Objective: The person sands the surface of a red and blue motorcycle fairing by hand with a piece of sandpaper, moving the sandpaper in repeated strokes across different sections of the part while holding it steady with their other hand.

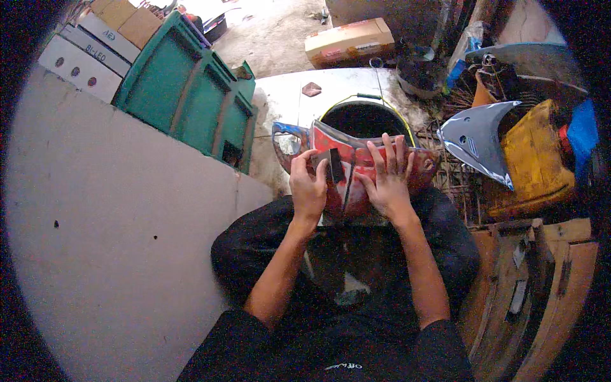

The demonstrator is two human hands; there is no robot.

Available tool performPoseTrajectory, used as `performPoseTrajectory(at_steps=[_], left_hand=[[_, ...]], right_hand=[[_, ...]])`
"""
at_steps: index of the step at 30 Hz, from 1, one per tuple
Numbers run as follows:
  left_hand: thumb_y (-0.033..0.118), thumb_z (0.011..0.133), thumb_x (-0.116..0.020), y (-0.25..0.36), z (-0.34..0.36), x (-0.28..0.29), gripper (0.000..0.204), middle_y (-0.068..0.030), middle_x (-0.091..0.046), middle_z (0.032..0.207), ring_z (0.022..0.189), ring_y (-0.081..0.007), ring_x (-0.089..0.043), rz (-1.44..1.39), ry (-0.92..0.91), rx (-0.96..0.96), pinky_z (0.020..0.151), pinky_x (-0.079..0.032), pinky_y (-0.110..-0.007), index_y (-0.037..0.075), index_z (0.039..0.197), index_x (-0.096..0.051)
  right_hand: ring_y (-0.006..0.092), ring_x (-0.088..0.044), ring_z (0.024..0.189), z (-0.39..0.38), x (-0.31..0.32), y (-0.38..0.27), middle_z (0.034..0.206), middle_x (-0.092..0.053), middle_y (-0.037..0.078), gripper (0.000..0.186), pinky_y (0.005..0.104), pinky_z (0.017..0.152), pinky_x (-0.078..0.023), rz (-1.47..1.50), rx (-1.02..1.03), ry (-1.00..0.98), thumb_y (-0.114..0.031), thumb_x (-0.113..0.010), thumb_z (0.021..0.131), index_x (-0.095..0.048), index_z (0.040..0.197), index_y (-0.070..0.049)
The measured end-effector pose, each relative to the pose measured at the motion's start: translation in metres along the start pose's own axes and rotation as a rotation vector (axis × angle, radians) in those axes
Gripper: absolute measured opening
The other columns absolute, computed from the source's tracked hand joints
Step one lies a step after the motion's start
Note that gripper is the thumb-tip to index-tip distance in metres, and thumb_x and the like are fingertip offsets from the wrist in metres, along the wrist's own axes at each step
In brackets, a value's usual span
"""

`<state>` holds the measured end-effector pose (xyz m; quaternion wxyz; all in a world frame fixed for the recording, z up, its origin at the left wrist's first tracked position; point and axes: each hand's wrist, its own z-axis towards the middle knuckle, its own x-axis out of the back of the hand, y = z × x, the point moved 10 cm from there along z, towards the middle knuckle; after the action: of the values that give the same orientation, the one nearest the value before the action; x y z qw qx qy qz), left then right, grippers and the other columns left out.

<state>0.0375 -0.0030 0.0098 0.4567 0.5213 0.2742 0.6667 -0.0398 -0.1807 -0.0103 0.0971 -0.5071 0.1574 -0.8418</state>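
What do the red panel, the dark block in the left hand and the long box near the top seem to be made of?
Red panel: probably plastic, though metal is possible; dull, patchy paint over moulded curves.
Dark block in the left hand: perhaps rubber or foam, matte; its plain faces leave this open.
Long box: most likely cardboard, matte brown, with folded edges.

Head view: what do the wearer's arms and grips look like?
Short black sleeves, no markings visible; forearms bare. Each grip, left hand and right hand, is gloveless, with no watch or wristband visible. No cables. Rings: can't tell.
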Motion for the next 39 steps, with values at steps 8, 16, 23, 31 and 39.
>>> performPoseTrajectory(at_steps=[8,16,23,31,39], left_hand=[[0.018,0.096,-0.058,0.006,-0.003,-0.011,0.031,-0.0213,-0.057,0.106,0.093,-0.0408,-0.061,0.194,-0.022,-0.173,0.079,-0.05,-0.046,-0.001,0.121,-0.054],[0.029,0.1,-0.054,0.007,-0.007,-0.015,0.053,-0.0235,-0.053,0.133,0.1,-0.0394,-0.064,0.202,0.051,-0.283,0.082,-0.053,-0.045,0.002,0.143,-0.037],[0.019,0.101,-0.051,0.0,-0.007,-0.023,0.049,-0.0268,-0.056,0.129,0.103,-0.0437,-0.064,0.171,0.028,-0.286,0.077,-0.056,-0.05,0.005,0.144,-0.034],[0.019,0.099,-0.054,0.002,-0.003,-0.011,0.05,-0.0227,-0.063,0.112,0.094,-0.0395,-0.066,0.086,0.104,-0.169,0.07,-0.053,-0.051,0.011,0.146,-0.037],[0.01,0.088,-0.062,0.068,0.002,-0.032,0.06,-0.0187,-0.065,0.102,0.095,-0.0349,-0.065,-0.01,-0.424,-0.266,0.08,-0.052,-0.042,0.011,0.144,-0.038]], right_hand=[[0.0344,-0.001,0.151,0.0,-0.001,-0.003,0.162,-0.013,0.01,0.071,0.0618,0.116,0.002,-0.049,-0.008,0.0,-0.047,-0.055,0.093,-0.027,0.153,-0.021],[0.0386,0.001,0.15,-0.001,-0.003,0.0,0.162,-0.011,0.013,0.069,0.0648,0.115,0.003,-0.025,0.007,-0.02,-0.047,-0.052,0.095,-0.026,0.153,-0.021],[0.0382,0.002,0.15,-0.001,-0.008,0.001,0.163,-0.01,0.012,0.069,0.0646,0.115,0.004,-0.058,0.021,0.006,-0.044,-0.052,0.095,-0.024,0.154,-0.021],[0.0382,-0.001,0.15,-0.002,-0.007,0.004,0.162,-0.013,0.012,0.065,0.0665,0.114,0.004,-0.033,0.021,0.01,-0.045,-0.051,0.096,-0.029,0.152,-0.02],[0.0367,-0.035,0.139,0.004,0.038,-0.03,0.15,-0.04,0.014,0.071,0.0572,0.115,-0.014,0.245,0.136,0.121,-0.06,-0.049,0.093,-0.042,0.143,-0.011]])
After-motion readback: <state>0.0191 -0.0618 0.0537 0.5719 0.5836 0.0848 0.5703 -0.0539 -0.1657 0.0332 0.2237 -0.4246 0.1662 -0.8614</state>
